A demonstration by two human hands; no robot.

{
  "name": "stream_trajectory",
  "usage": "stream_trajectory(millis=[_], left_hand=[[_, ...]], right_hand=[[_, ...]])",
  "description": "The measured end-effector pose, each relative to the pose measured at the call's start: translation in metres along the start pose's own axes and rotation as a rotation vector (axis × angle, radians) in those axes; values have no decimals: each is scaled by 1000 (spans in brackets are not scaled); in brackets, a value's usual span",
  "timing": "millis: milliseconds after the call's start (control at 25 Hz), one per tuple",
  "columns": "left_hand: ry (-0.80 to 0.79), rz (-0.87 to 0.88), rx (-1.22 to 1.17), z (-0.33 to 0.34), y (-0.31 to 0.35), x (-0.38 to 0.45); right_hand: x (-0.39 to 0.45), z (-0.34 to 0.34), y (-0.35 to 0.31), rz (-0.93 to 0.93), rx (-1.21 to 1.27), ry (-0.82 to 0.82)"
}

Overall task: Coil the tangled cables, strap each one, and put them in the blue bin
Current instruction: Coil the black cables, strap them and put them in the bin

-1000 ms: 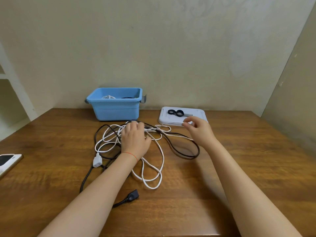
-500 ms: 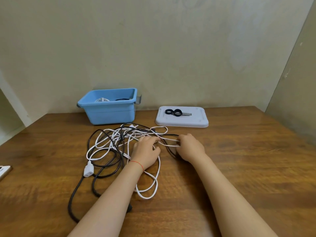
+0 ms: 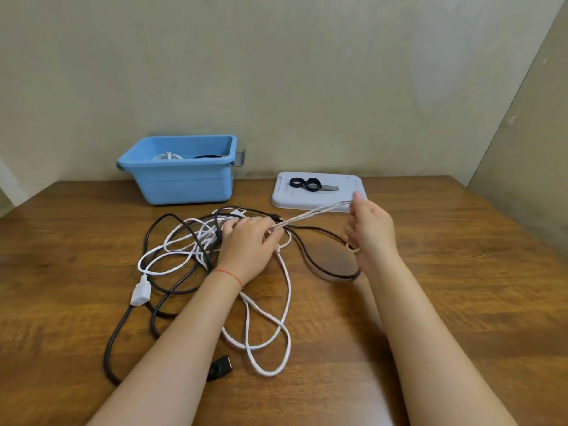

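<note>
Black plug [image 3: 218,368] nearest, on wooden table [image 3: 461,302]; white cable [image 3: 270,342] loops beside it, tangled with black cable [image 3: 319,265]. Left hand [image 3: 249,247] pinches white strands at tangle; right hand [image 3: 370,232] pinches same strands, drawn taut and raised. Beyond: white tray [image 3: 319,199] with black straps [image 3: 304,183], blue bin [image 3: 184,176] holding coiled cables

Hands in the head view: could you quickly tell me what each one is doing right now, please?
Left hand: pinches the white cable at the tangle.
Right hand: grips a stretched loop of the same white cable.
</note>
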State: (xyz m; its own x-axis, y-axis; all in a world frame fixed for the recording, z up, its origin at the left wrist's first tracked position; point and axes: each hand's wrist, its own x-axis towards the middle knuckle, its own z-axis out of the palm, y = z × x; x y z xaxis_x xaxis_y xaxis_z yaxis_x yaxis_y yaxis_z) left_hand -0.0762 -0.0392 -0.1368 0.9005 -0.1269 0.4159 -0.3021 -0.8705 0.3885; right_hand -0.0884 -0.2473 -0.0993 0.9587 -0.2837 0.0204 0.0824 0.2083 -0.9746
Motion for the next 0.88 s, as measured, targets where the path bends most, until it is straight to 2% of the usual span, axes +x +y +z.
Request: stream_trajectory(millis=[80, 200, 280, 320, 400, 440, 480, 520, 600, 640, 680, 720, 760, 840, 880], left_hand=[[-46, 40, 106, -6, 4, 7], [-52, 2, 291, -24, 9, 27], [53, -61, 388, -40, 8, 42], [156, -95, 397, -48, 10, 49], [366, -127, 322, -61, 17, 60], [370, -126, 264, -66, 22, 63], [238, -107, 248, -69, 26, 65], [-31, -94, 290, -75, 28, 66], [-742, -191, 347, -85, 38, 58], [-946, -257, 335, -88, 41, 52], [-963, -271, 301, -88, 40, 47], [-824, -247, 261, -87, 38, 42], [-591, -225, 230, -86, 36, 38], [-81, -178, 239, -76, 34, 29], [70, -127, 224, -68, 33, 25]], right_hand=[[6, -8, 1, 11, 70, 188], [8, -21, -4, -23, 65, 356], [9, -24, -7, -52, 70, 385], [10, -23, -7, -76, 50, 386], [10, -18, -4, -146, -28, 395], [10, -18, -2, -167, -68, 399], [11, -19, 0, -164, -110, 388], [11, -21, 0, -140, -152, 355], [6, -27, -4, -58, -260, 187], [4, -29, -6, -13, -364, 53], [1, -29, -8, 29, -519, -100], [-1, -27, -8, 63, -707, -249], [-3, -23, -8, 88, -896, -371], [-6, -15, -4, 125, -1207, -524], [-7, -11, -2, 119, -1313, -554]])
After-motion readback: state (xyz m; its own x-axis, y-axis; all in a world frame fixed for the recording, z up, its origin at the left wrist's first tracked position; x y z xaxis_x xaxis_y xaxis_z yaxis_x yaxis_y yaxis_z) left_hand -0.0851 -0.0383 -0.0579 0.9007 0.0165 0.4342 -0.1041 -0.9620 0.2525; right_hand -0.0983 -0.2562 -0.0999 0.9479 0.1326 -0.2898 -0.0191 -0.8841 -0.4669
